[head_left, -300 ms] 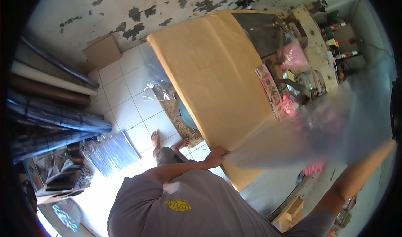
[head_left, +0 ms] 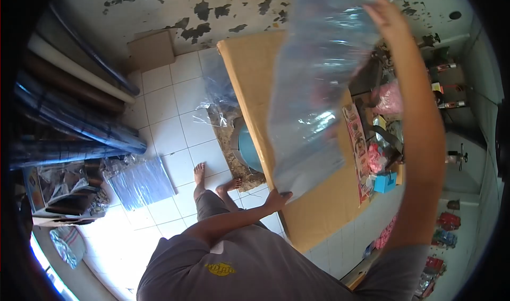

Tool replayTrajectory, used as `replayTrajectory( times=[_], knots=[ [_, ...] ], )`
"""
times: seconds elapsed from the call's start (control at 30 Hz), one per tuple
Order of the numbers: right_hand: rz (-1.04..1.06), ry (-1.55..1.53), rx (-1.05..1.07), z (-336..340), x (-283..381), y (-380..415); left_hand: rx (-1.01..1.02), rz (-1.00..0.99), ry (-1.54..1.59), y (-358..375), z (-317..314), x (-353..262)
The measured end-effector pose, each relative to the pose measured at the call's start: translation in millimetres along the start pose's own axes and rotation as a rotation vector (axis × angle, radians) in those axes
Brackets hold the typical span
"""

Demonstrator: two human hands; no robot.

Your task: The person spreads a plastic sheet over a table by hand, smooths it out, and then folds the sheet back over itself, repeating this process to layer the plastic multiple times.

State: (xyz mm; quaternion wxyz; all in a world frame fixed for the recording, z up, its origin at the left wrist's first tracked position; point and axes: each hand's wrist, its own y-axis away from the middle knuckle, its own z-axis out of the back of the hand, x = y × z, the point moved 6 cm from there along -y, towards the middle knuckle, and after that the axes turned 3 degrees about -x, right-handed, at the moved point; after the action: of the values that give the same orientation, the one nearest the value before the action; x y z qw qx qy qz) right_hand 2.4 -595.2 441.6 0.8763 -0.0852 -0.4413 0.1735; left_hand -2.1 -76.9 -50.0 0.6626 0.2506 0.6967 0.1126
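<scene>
A clear plastic sheet [head_left: 313,88] stretches above the tan-covered table [head_left: 248,67], its surface rippled and glossy. My left hand [head_left: 277,200] pinches its near corner at the table's front edge. High on the far right side, my right hand [head_left: 383,18] grips the opposite end of the sheet, arm raised and extended. The hand is slightly blurred, but its fingers close on the sheet's edge. Part of the tabletop shows hazily through the plastic.
A pink bag [head_left: 389,98], a printed strip [head_left: 356,149] and a blue box [head_left: 385,182] lie along the table's right side. Long rolls [head_left: 79,120] lean at the left. Stacked plastic sheets [head_left: 141,181] lie on the tiled floor. A teal tub [head_left: 247,147] sits beneath the table edge.
My right hand has swung from the lower right up toward the wall, carrying the sheet's far end over the table. My left hand stays at the table edge, holding the corner.
</scene>
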Motion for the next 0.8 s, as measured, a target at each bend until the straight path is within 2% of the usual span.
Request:
replayTrajectory(
  times=[0.03,0.07,0.17,0.2,0.27,0.33,0.4,0.43,0.47,0.53,0.6,0.67,0.7,0.77,0.8],
  knots=[
    [-0.276,-0.657,-0.138,-40,-30,-11,-0.010,0.081,-0.017,-9,-2,10],
    [-0.342,-0.655,-0.116,-80,-27,3,-0.014,0.168,-0.035,-11,-6,19],
    [-0.352,-0.748,0.146,-140,-18,60,-0.119,0.066,-0.019,-9,-6,16],
    [-0.361,-0.752,0.268,-147,-19,86,-0.052,0.145,-0.062,-6,-1,10],
    [-0.347,-0.634,0.370,-142,-24,149,0.083,0.291,-0.143,3,12,-20],
    [-0.218,-0.311,0.416,-112,-23,222,-0.004,0.215,-0.140,3,7,-10],
    [-0.352,-0.299,0.319,-81,-76,295,-0.085,0.103,-0.079,-4,2,4],
    [-0.389,-0.193,0.218,-62,-123,339,-0.116,0.029,-0.016,-10,-2,10],
    [-0.435,-0.083,0.113,-46,-177,391,-0.135,-0.042,0.049,-10,-7,13],
    [-0.473,0.337,-0.178,-21,-268,515,-0.072,-0.054,0.029,-20,-16,36],
    [-0.947,0.305,-0.410,-19,-289,616,0.087,0.005,0.103,-6,-16,12],
    [-1.145,-0.242,-0.586,-35,-285,657,0.033,-0.012,-0.007,17,-13,-29],
    [-1.211,-0.534,-0.675,-47,-281,675,0.037,0.018,-0.049,20,-17,-22],
    [-1.189,-0.653,-0.621,-53,-286,687,0.076,0.120,-0.115,15,-27,21],
    [-1.170,-0.714,-0.593,-55,-290,690,0.131,0.215,-0.058,22,-33,24]
  ],
)
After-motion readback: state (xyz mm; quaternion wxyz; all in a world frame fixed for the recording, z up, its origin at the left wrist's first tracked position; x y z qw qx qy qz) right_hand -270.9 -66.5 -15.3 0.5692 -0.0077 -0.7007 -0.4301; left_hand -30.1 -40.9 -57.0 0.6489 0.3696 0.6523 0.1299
